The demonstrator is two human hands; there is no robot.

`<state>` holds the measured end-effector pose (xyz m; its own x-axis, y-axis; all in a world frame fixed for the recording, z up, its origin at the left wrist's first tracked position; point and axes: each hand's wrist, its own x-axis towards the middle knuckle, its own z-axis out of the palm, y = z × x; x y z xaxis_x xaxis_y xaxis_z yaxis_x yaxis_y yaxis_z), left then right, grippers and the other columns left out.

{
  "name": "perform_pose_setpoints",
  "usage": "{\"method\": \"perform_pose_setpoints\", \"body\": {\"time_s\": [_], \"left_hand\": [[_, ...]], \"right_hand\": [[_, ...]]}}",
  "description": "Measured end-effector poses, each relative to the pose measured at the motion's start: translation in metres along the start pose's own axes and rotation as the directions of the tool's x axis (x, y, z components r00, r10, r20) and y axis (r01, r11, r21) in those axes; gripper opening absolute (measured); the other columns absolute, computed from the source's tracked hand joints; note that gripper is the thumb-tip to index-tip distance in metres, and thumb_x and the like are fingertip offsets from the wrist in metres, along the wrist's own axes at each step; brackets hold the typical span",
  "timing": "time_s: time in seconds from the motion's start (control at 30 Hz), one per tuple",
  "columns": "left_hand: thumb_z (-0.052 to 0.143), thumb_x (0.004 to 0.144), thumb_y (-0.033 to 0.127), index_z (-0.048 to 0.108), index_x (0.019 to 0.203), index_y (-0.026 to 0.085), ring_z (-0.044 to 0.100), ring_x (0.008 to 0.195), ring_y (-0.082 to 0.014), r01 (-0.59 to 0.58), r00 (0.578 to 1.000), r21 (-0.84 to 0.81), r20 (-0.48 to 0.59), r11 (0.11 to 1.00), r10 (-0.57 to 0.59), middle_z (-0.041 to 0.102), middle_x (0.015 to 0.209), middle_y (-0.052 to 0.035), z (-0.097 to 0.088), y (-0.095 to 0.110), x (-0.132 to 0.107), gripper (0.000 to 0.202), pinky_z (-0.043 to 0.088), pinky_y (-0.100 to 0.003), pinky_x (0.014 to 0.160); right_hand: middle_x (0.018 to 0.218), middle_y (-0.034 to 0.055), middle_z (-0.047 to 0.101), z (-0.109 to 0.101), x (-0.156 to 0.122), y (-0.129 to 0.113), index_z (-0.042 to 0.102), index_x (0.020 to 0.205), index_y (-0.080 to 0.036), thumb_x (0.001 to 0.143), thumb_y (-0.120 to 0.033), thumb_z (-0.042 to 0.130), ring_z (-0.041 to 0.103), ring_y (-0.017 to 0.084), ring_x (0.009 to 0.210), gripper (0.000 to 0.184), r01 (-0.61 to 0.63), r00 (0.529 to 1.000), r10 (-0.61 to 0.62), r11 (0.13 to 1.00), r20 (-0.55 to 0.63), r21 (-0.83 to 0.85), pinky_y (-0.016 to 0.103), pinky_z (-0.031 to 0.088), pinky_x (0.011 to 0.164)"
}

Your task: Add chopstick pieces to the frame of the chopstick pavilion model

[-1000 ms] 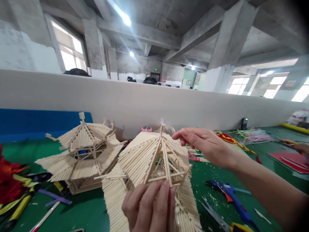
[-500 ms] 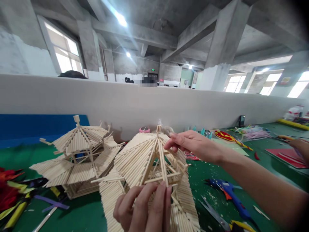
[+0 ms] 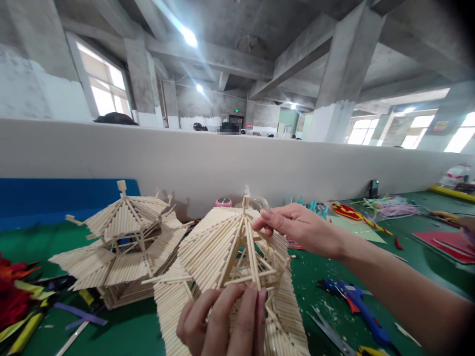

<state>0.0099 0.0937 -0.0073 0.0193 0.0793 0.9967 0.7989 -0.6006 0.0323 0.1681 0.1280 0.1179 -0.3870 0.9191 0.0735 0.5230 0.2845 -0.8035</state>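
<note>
A model pavilion built of thin wooden sticks stands in front of me, its pointed roof partly covered and its frame bare on the near right side. My left hand is at the lower edge of this roof, thumb and fingers pinched on the bottom end of a wooden stick that slopes up to the peak. Higher up, my right hand is closed beside the peak on the right. Its fingertips are pressed together, and whatever they may hold is hidden.
A second stick pavilion stands at left. Right of my hands lie a blue glue gun and scissors. A white partition rises behind the green table. A co-worker's hand shows at the right edge, near a red sheet.
The whole view has shifted slightly. Both my hands keep nearly the same place on the pavilion. At the right edge, the co-worker's hand shows less than before.
</note>
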Motion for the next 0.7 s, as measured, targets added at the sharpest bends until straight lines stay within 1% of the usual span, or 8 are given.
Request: {"method": "perform_pose_setpoints", "body": {"time_s": [0.13,0.2,0.27,0.37,0.5,0.6,0.63,0.7], "left_hand": [[0.077,0.052,0.006,0.067,0.075,0.014,0.050,0.070,-0.0206,0.002,1.000,0.011,-0.010,1.000,-0.002,0.060,0.074,-0.0036,0.001,0.001,0.002,0.026,0.038,-0.037,0.061],[0.076,0.053,0.006,0.067,0.074,0.014,0.050,0.069,-0.0204,0.008,1.000,0.011,-0.003,1.000,-0.008,0.061,0.073,-0.0036,0.002,0.003,0.002,0.025,0.038,-0.037,0.061],[0.076,0.054,0.005,0.067,0.073,0.014,0.050,0.069,-0.0206,0.035,0.999,0.003,-0.028,0.999,-0.035,0.061,0.072,-0.0037,0.004,0.004,0.002,0.023,0.037,-0.037,0.062],[0.076,0.054,0.005,0.067,0.072,0.014,0.050,0.069,-0.0210,0.060,0.996,-0.005,-0.067,0.998,-0.060,0.060,0.071,-0.0038,0.004,0.004,0.001,0.022,0.037,-0.038,0.061],[0.077,0.052,0.006,0.067,0.074,0.014,0.050,0.069,-0.0203,0.010,1.000,0.018,0.001,1.000,-0.010,0.060,0.072,-0.0038,0.003,0.003,0.002,0.025,0.038,-0.036,0.060],[0.076,0.054,0.006,0.067,0.072,0.014,0.050,0.068,-0.0198,0.030,0.999,0.010,-0.032,0.999,-0.030,0.060,0.072,-0.0035,0.003,0.003,0.002,0.023,0.037,-0.036,0.060],[0.076,0.054,0.006,0.067,0.071,0.015,0.050,0.068,-0.0199,0.047,0.997,0.003,-0.056,0.999,-0.047,0.060,0.071,-0.0034,0.004,0.004,0.001,0.021,0.037,-0.036,0.060],[0.076,0.054,0.006,0.067,0.071,0.015,0.049,0.068,-0.0203,0.059,0.996,-0.004,-0.067,0.998,-0.059,0.061,0.071,-0.0035,0.005,0.004,0.000,0.021,0.037,-0.037,0.060]], "right_hand": [[0.079,0.0019,0.052,0.001,0.000,0.003,0.062,0.099,-0.019,0.083,-0.054,0.035,0.044,0.010,0.064,0.047,0.025,1.000,-0.025,0.999,-0.015,-0.037,0.019,0.037,0.049],[0.078,0.0020,0.054,0.001,0.001,0.005,0.062,0.101,-0.020,0.083,-0.052,0.037,0.045,0.010,0.065,0.045,0.064,0.998,-0.064,0.997,-0.014,-0.050,0.019,0.037,0.049],[0.076,0.0018,0.056,0.001,0.002,0.007,0.063,0.100,-0.020,0.083,-0.051,0.039,0.045,0.010,0.065,0.043,0.105,0.994,-0.106,0.993,-0.023,-0.060,0.018,0.036,0.048],[0.076,0.0014,0.059,0.001,0.004,0.009,0.064,0.100,-0.020,0.084,-0.050,0.039,0.046,0.010,0.065,0.042,0.124,0.991,-0.127,0.990,-0.036,-0.069,0.019,0.036,0.049],[0.077,0.0006,0.062,0.002,0.004,0.010,0.065,0.098,-0.021,0.084,-0.048,0.039,0.049,0.011,0.066,0.040,0.141,0.988,-0.146,0.986,-0.049,-0.092,0.020,0.038,0.055],[0.078,0.0002,0.062,0.002,0.003,0.010,0.065,0.095,-0.021,0.085,-0.047,0.040,0.050,0.010,0.069,0.038,0.157,0.985,-0.163,0.984,-0.058,-0.088,0.021,0.039,0.062],[0.077,0.0001,0.062,0.003,0.003,0.010,0.065,0.095,-0.020,0.085,-0.047,0.039,0.049,0.010,0.067,0.039,0.158,0.985,-0.162,0.985,-0.062,-0.071,0.021,0.039,0.061],[0.073,-0.0005,0.059,0.003,0.004,0.011,0.065,0.094,-0.019,0.084,-0.048,0.039,0.046,0.009,0.062,0.040,0.154,0.984,-0.156,0.988,-0.081,-0.030,0.020,0.038,0.057]]}}
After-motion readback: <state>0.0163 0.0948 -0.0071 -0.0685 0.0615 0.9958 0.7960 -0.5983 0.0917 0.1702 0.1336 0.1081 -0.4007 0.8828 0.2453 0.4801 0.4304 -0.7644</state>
